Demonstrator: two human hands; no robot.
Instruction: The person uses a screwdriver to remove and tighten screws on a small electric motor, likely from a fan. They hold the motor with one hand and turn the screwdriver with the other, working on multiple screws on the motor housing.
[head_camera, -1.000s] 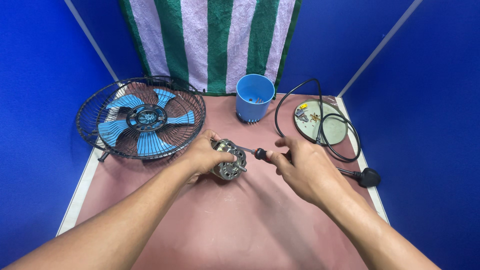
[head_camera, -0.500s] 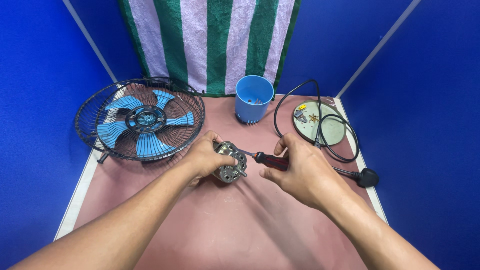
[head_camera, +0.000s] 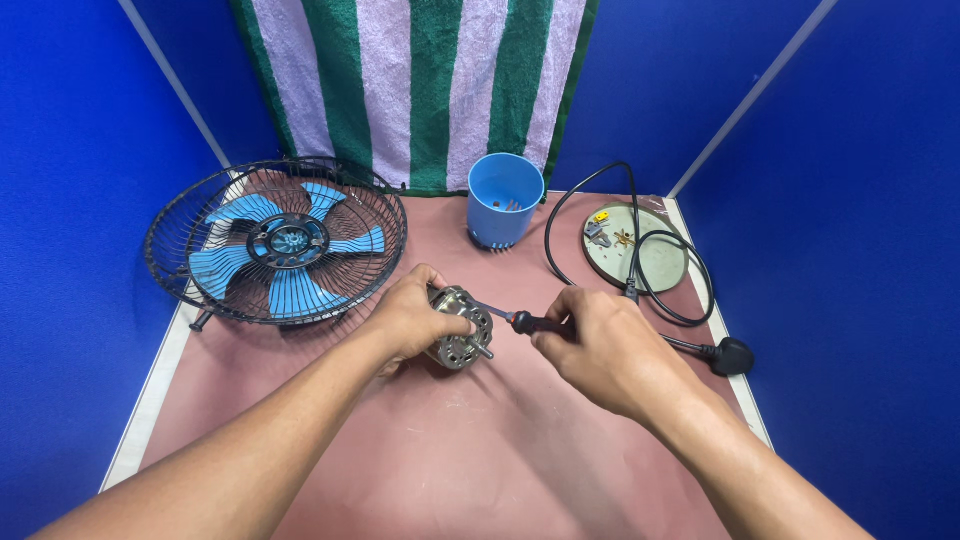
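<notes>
On a reddish-brown tabletop (head_camera: 480, 450) walled in blue, the left hand (head_camera: 412, 318) is curled around a small silver metal fan motor (head_camera: 462, 338) at the centre. The right hand (head_camera: 600, 350) is closed around a dark-handled screwdriver (head_camera: 520, 321), its tip at the motor; 1 black wire fan cage with blue blades (head_camera: 275, 240) lies left.

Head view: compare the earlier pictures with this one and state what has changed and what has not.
Little moved. The right hand has shifted slightly while keeping the screwdriver tip against the small metal motor. The left hand still grips the motor on the table. The caged fan, blue cup, round base plate and black cable stayed put.
</notes>
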